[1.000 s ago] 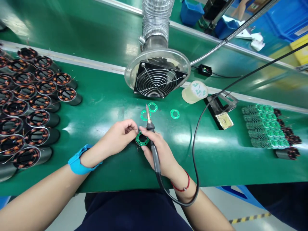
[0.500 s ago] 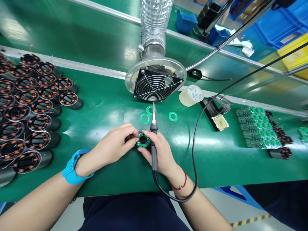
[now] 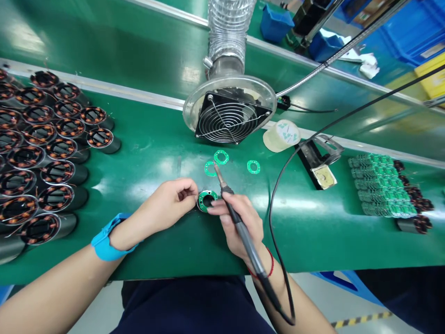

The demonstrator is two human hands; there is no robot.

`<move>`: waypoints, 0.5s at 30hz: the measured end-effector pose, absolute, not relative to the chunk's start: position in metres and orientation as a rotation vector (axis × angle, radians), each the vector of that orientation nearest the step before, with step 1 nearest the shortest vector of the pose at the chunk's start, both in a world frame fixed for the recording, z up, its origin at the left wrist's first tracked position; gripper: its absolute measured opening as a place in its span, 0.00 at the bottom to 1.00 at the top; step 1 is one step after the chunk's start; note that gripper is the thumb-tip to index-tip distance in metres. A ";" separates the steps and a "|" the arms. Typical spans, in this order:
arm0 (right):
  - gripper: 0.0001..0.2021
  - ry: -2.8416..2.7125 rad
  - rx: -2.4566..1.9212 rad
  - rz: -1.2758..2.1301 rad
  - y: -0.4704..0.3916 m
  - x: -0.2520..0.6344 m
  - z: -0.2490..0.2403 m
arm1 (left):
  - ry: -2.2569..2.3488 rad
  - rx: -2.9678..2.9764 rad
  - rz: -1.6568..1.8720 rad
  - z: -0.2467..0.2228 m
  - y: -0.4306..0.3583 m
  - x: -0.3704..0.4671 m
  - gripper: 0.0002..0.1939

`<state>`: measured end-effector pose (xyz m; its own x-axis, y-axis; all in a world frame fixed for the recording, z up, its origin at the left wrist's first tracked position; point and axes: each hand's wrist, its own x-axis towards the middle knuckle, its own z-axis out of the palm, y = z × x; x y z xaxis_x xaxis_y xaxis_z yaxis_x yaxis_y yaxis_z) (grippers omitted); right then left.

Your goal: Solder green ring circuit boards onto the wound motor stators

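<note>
Ring-shaped circuit board (image 3: 202, 203), green, one: sitting between the hands, over the green bench (image 3: 156, 257). Left hand (image 3: 179, 200): bunching thumb and fingers together at the board's left edge; whether they are pinching it, cannot tell. Right hand (image 3: 243, 218): clamping a soldering iron (image 3: 246, 236), fingers reaching over the board's right side. Loose green boards (image 3: 249, 167), three: lying beyond. Fan (image 3: 227, 124): facing the work. Copper-wound cylinders (image 3: 109, 143): standing grouped at far left.
</note>
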<state>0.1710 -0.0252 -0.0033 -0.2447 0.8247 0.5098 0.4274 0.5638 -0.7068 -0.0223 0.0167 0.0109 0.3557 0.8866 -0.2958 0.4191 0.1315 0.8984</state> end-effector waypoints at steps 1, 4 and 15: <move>0.17 -1.808 -1.030 0.539 -0.027 0.172 -0.004 | 1.252 1.498 0.506 0.012 0.017 -0.022 0.05; 0.14 -1.665 -1.029 0.516 -0.032 0.177 -0.008 | 1.277 1.497 0.484 0.012 0.016 -0.021 0.05; 0.11 -1.700 -0.902 0.528 -0.032 0.180 -0.005 | 1.339 1.554 0.472 0.011 0.013 -0.018 0.05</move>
